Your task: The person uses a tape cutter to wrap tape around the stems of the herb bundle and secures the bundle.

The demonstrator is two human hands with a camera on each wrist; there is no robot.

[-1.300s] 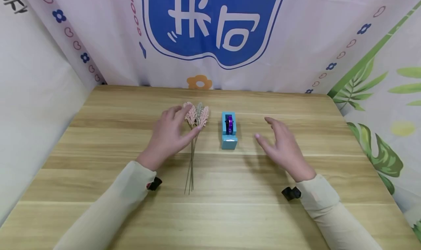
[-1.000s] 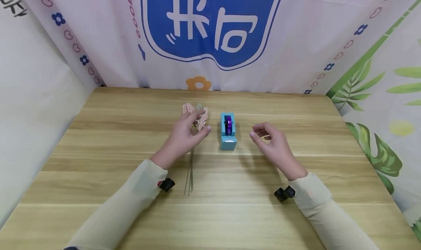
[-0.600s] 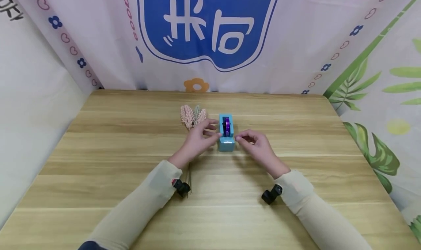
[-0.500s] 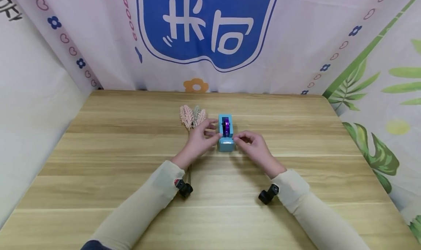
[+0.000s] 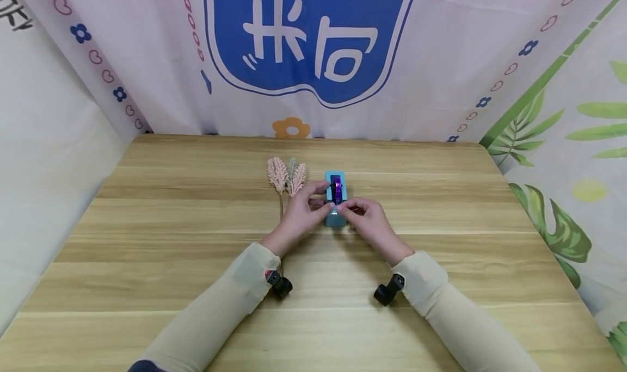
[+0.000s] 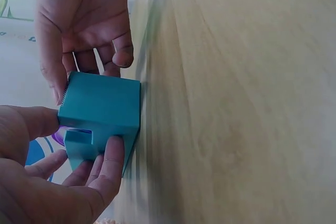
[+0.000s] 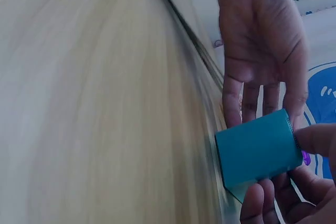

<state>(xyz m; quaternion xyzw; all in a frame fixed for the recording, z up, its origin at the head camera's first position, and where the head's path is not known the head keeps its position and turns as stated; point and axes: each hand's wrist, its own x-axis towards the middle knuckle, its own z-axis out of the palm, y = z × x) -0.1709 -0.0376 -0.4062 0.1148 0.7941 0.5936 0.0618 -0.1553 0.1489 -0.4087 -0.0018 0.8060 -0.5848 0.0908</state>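
Note:
A light-blue tape dispenser [image 5: 336, 221] with a purple tape roll [image 5: 338, 187] stands on the wooden table. My left hand [image 5: 300, 214] holds its left side, the thumb at the cutter and the fingers along the wall in the left wrist view. From the other side my right hand [image 5: 368, 223] reaches the serrated edge with thumb and index finger close together; its other fingers lie at the wall in the right wrist view. I cannot tell if a tape end is between them. Pink and grey-green artificial flower sprigs [image 5: 277, 173] lie left of the dispenser, stems partly behind my left arm.
The wooden tabletop [image 5: 147, 219] runs back to a white printed cloth [image 5: 431, 89] with a blue badge. Leaf-patterned cloth [image 5: 563, 230] hangs on the right, and a plain white sheet [image 5: 49, 143] on the left.
My left hand has come right from over the flowers to the tape dispenser. My right hand has moved left to meet it, its thumb and index finger drawing together. The dispenser stays put.

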